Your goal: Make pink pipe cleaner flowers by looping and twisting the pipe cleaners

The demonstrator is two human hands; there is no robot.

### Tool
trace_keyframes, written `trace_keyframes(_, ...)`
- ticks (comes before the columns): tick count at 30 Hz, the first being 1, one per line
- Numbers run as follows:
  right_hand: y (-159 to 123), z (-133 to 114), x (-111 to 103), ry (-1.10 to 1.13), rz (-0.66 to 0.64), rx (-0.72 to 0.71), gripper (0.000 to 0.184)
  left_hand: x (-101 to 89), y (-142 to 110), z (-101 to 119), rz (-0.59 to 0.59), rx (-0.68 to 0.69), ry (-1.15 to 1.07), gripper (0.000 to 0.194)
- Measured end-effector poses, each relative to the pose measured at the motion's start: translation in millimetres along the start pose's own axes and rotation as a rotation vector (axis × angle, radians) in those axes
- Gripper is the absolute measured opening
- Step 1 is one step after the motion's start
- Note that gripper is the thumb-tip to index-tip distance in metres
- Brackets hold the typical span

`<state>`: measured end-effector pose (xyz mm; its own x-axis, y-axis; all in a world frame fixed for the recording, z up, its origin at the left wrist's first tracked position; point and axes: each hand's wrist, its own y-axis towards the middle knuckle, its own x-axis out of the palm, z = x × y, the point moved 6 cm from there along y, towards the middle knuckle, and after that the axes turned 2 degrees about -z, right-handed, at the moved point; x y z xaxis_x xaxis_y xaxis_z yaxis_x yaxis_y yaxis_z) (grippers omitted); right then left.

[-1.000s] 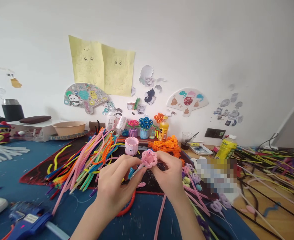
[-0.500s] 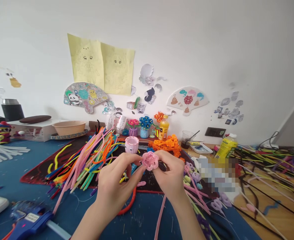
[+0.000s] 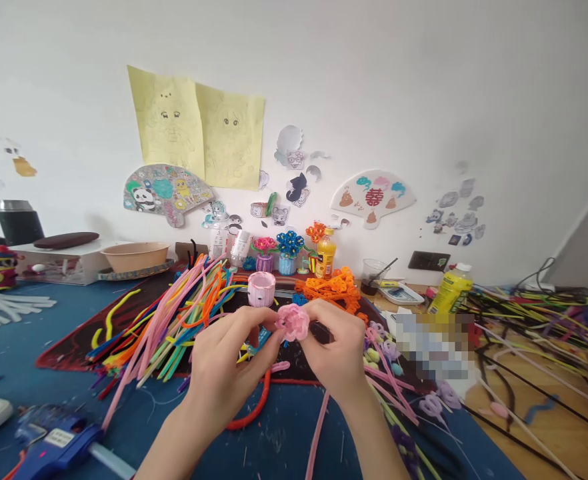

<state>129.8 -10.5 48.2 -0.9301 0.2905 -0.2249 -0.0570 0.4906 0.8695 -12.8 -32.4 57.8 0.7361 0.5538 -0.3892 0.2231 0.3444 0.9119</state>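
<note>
A small pink pipe-cleaner flower (image 3: 293,323) with rounded looped petals is held up between both hands over the mat. My left hand (image 3: 231,350) pinches its left edge between thumb and forefinger. On the other side, my right hand (image 3: 335,343) grips it with the fingertips, which are partly hidden behind the petals. Just beyond the hands stands a pink pipe-cleaner pot (image 3: 261,289). A pile of orange pipe-cleaner pieces (image 3: 331,290) lies behind the right hand, and a bundle of coloured pipe cleaners (image 3: 169,323) spreads left of the left hand.
A blue glue gun (image 3: 61,440) lies at the lower left. Potted pipe-cleaner flowers (image 3: 290,252) and an orange drink bottle (image 3: 325,253) stand at the wall. Right of these are a plastic cup (image 3: 377,275), a yellow bottle (image 3: 450,292) and heaped pipe cleaners (image 3: 549,327).
Both hands keep hold of the flower, which has turned slightly and moved a little left. The whole view has shifted slightly. Part of a hand now shows at the far right edge.
</note>
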Motion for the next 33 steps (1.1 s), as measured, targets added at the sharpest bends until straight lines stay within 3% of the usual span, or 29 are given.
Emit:
trace_keyframes(12, -1, 0, 5, 0.030, -0.057, 0.008, 0.018, 2.4, -3, 3, -0.006, 0.068, 0.068, 0.007)
trace_keyframes(33, -2, 0, 8, 0.035, -0.079, 0.009, 0.018, -4.4, -6, 11, 0.138, 0.140, 0.242, 0.005)
